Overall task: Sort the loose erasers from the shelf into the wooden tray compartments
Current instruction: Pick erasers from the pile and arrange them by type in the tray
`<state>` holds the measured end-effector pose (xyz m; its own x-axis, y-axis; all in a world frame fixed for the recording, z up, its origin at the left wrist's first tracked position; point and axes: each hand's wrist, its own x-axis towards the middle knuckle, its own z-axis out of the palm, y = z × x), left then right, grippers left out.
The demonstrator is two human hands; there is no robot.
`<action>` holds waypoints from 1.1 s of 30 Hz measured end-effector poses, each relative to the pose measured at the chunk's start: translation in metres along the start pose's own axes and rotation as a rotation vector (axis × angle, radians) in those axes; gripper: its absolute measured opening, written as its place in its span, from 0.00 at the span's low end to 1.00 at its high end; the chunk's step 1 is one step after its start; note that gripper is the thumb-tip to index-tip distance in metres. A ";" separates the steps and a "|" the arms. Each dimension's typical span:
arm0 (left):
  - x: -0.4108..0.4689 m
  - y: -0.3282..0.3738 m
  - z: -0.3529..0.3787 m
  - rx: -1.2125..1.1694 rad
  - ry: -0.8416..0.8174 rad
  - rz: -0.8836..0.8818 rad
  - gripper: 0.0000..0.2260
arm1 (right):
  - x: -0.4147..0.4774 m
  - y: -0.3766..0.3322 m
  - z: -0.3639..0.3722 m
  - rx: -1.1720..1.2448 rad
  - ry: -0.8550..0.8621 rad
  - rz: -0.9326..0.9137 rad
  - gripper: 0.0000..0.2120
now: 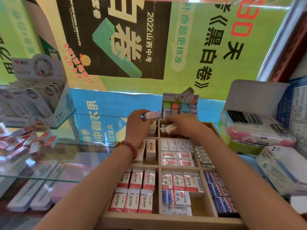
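A wooden tray [158,218] with several compartments sits on the glass shelf, packed with wrapped erasers in white, red and blue sleeves. My left hand [137,123] holds a wrapped eraser [152,115] with a red and white label above the tray's far left compartment. My right hand [184,125] reaches into the far middle compartment and pinches a small white eraser [171,128]. A red bead bracelet [128,147] circles my left wrist.
A box of coloured correction items [180,107] stands just behind the tray. Boxes of pens and stationery [254,123] crowd the right side. A display box [38,103] and loose red-labelled erasers [33,143] lie on the left of the glass shelf.
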<state>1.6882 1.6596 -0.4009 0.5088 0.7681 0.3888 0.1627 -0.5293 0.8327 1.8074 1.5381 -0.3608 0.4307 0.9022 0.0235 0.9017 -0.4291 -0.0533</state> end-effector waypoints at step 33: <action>-0.004 0.010 -0.003 -0.033 -0.075 0.071 0.11 | 0.003 0.007 -0.010 0.001 0.176 0.126 0.19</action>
<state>1.6852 1.6522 -0.3934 0.5799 0.6995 0.4175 0.0972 -0.5683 0.8171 1.8152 1.5378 -0.3508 0.5405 0.8194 0.1907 0.8400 -0.5383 -0.0677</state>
